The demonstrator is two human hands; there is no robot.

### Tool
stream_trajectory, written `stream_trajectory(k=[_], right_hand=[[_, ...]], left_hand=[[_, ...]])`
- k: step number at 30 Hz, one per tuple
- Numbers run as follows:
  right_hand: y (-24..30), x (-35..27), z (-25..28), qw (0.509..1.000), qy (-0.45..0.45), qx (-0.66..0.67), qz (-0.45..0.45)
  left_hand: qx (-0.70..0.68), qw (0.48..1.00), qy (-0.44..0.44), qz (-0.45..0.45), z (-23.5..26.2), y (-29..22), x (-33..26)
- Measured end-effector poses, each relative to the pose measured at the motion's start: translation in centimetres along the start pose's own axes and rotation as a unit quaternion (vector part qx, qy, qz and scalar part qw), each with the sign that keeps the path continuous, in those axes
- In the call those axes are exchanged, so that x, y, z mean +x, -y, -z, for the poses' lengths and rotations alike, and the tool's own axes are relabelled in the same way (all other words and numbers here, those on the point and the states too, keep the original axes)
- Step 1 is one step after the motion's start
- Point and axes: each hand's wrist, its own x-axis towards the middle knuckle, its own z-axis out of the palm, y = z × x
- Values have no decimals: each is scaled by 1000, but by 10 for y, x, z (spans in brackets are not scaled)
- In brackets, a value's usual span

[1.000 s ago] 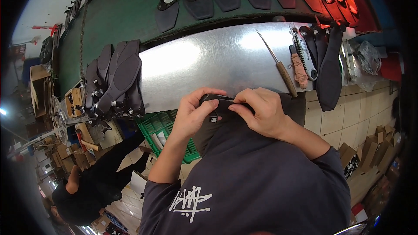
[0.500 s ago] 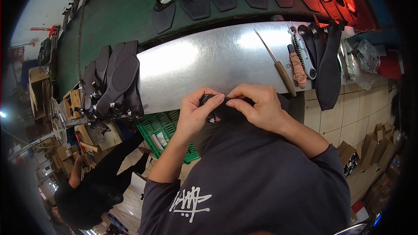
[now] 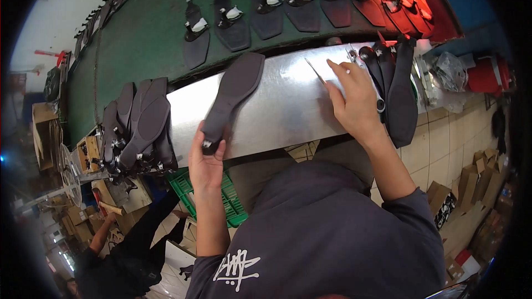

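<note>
Between the thumb and fingers of my left hand (image 3: 206, 160) is the heel end of a dark grey shoe insole (image 3: 239, 80). Its broad forefoot points away over the metal worktop (image 3: 282, 105), and a small shiny piece shows at the held end. My right hand (image 3: 357, 102) is open over the right part of the worktop, thumb and index finger apart. Just beside its thumb and fingers lies an awl (image 3: 315, 70); its slim metal shaft shows, but the hand hides the handle. Whether the hand touches the awl I cannot tell.
A pile of dark insoles (image 3: 149, 116) lies at the worktop's left end, more insoles (image 3: 402, 99) at its right. Along the green table (image 3: 138, 39) several soles with black-and-white straps stand in a row, some under red light. A green crate (image 3: 235, 205) stands below; a person (image 3: 119, 254) is at lower left.
My hands have parted. The left has carried the dark piece leftward and laid it out over the worktop; the right has let go and reached forward to the awl. The view has shifted slightly.
</note>
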Motion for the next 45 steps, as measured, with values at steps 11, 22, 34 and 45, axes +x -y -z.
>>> stream_trajectory(k=[11, 22, 34, 45], right_hand=[[39, -36, -7, 911, 194, 357, -68], [71, -62, -32, 763, 342, 518, -178], [69, -64, -22, 668, 268, 636, -279], [86, -65, -4, 604, 384, 635, -291]], left_hand=[[-221, 944, 22, 243, -19, 18, -6], [-245, 911, 126, 308, -47, 35, -16], [-236, 926, 83, 284, -61, 25, -43], [85, 968, 75, -226, -67, 36, -45]])
